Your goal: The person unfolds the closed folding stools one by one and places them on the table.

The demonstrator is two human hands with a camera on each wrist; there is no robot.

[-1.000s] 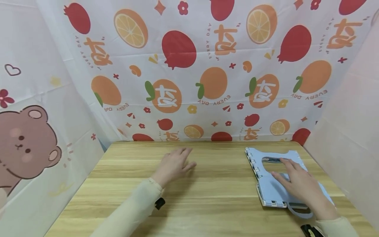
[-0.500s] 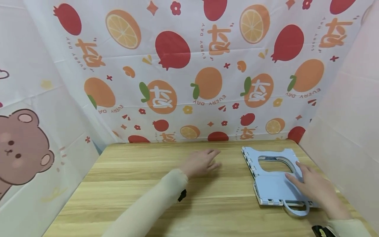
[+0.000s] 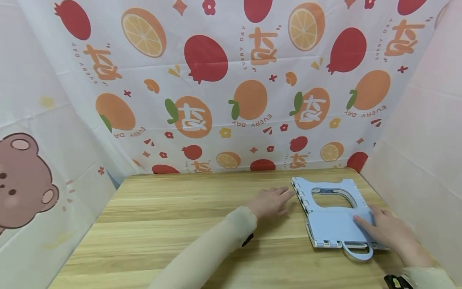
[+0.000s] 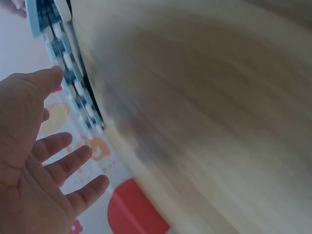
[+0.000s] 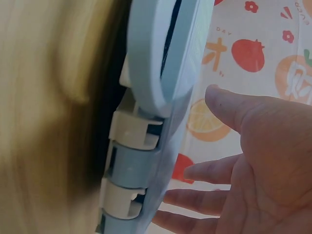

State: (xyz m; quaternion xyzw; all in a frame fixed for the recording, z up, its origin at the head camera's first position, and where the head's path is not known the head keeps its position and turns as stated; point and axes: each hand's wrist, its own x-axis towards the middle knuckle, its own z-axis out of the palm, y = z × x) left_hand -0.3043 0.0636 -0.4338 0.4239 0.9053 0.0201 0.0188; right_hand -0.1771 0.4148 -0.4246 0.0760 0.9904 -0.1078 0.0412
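A light blue folding stool (image 3: 337, 225), folded flat, lies at the right of the wooden table. It has a large oval opening, white hinge pieces along its edges and a loop handle (image 3: 357, 253) at the near side. My right hand (image 3: 391, 233) is at its right edge, thumb over the top face; in the right wrist view the fingers (image 5: 200, 201) are extended and partly hidden by the stool. Whether they touch it, I cannot tell. My left hand (image 3: 270, 202) hovers just left of the stool's hinged left edge, its fingers (image 4: 73, 163) spread and holding nothing.
The wooden table (image 3: 173, 224) stretches off to the left. Behind it hangs a fruit-print cloth (image 3: 249, 144). Pale cloth walls, one with a printed bear (image 3: 25, 180), close in the left and right sides.
My left hand has moved right across the table to beside the stool. The right hand has slid from over the stool's top to its right edge. The view has shifted slightly.
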